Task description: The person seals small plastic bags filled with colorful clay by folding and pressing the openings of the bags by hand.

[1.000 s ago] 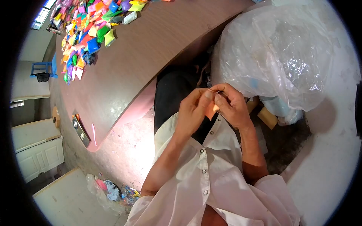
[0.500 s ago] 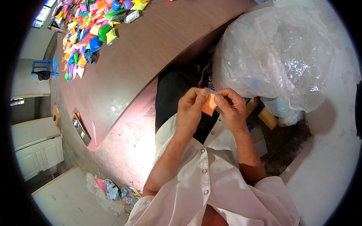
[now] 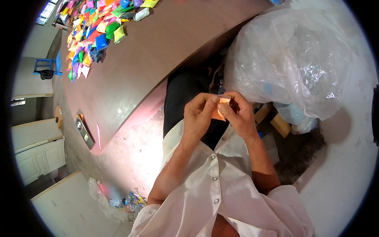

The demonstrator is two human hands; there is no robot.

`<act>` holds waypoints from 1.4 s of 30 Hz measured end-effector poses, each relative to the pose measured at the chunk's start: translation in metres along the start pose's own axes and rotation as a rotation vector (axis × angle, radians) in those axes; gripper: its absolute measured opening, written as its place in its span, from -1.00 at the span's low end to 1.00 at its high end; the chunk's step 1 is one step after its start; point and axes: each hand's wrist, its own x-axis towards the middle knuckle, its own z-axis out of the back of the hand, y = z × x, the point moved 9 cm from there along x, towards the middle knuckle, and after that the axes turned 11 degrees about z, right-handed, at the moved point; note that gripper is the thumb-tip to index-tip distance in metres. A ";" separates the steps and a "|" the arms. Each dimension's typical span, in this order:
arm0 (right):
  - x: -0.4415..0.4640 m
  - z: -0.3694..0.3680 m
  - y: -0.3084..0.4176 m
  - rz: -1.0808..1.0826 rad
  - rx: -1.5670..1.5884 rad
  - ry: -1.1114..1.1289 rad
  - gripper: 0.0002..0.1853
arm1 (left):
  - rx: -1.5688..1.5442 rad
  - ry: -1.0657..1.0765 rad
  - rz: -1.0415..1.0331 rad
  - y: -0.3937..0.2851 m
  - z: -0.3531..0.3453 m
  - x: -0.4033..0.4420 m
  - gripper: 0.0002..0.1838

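A small orange packet [image 3: 223, 101] sits between the fingertips of both hands, its clear upper edge pinched. The left hand [image 3: 196, 117] grips one side, thumb against fingers; the right hand [image 3: 242, 120] closes on the other. The packet is in hand, apart from the colourful packets [image 3: 101, 42] on the table [image 3: 158, 43], beyond the fingers to the left; whether it is sealed, I cannot tell. A big plastic bag [image 3: 272, 59] bulges just right of the fingers.

Small, brightly coloured packets [image 3: 100, 41] lie heaped along the upper left edge of the brown table [image 3: 154, 51], and near its rounded lower corner rest a dark flat object [image 3: 85, 131] and, just beside it, a thin pink strip [image 3: 98, 136].
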 end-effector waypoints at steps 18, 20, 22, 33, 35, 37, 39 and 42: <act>-0.008 -0.003 -0.024 -0.066 0.026 -0.022 -0.75 | 0.039 -0.015 0.158 0.026 0.013 -0.009 -0.75; -0.007 0.000 -0.020 -0.006 0.024 -0.088 -0.76 | 0.009 0.005 0.201 0.031 0.008 -0.011 -0.75; -0.007 0.003 -0.018 0.029 -0.015 -0.120 -0.76 | -0.039 -0.003 0.127 0.026 0.000 -0.015 -0.74; -0.016 0.000 -0.013 0.035 0.087 -0.062 -0.62 | 0.133 0.039 -0.034 0.027 -0.002 -0.018 -0.73; -0.018 0.001 -0.013 -0.007 0.119 -0.027 -0.57 | 0.137 0.055 -0.025 0.025 -0.006 -0.023 -0.72; -0.021 0.008 -0.018 0.006 0.101 -0.026 -0.57 | 0.137 0.048 0.037 0.027 -0.012 -0.025 -0.66; -0.022 0.016 -0.028 0.014 0.075 -0.051 -0.55 | 0.131 0.009 -0.006 0.011 -0.019 -0.035 -0.67; -0.031 0.033 -0.040 0.040 -0.007 -0.198 -0.56 | 0.215 0.055 -0.013 0.031 -0.036 -0.035 -0.63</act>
